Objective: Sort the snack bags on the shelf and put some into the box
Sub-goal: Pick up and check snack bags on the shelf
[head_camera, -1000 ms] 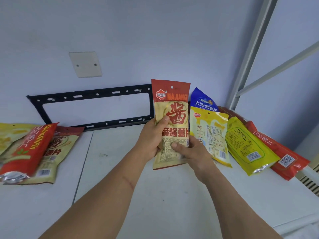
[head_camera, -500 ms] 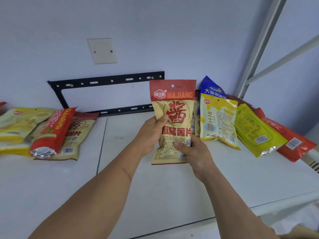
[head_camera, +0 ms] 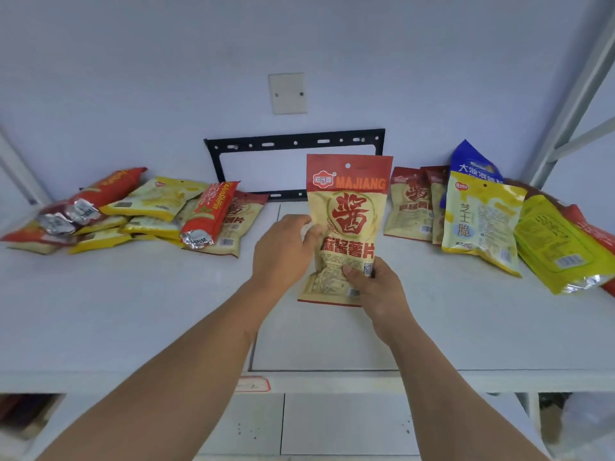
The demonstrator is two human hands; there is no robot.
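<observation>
The right hand (head_camera: 376, 291) has its grip clamped on the lower right corner of a tall red-and-beige plastic snack bag printed "MAJIANG" (head_camera: 347, 214), thumb across the front. The left hand (head_camera: 283, 254) holds the bag's left edge at mid height, fingers curled behind it and thumb on the front. The bag stands upright above the middle of the white shelf (head_camera: 133, 311), face to the camera.

At 3 o'clock from the bag, two matching red-and-beige bags (head_camera: 411, 204) lean against the wall, then a pale yellow bag (head_camera: 482, 221) with a blue bag (head_camera: 472, 161) behind it, then a bright yellow-green bag (head_camera: 552, 247) over red ones. At 9 o'clock lies a loose heap of red and yellow bags (head_camera: 139, 211), well apart from the hands. At 12 o'clock a black metal bracket (head_camera: 293, 141) sits on the wall, with a white cover plate (head_camera: 288, 93) above.
</observation>
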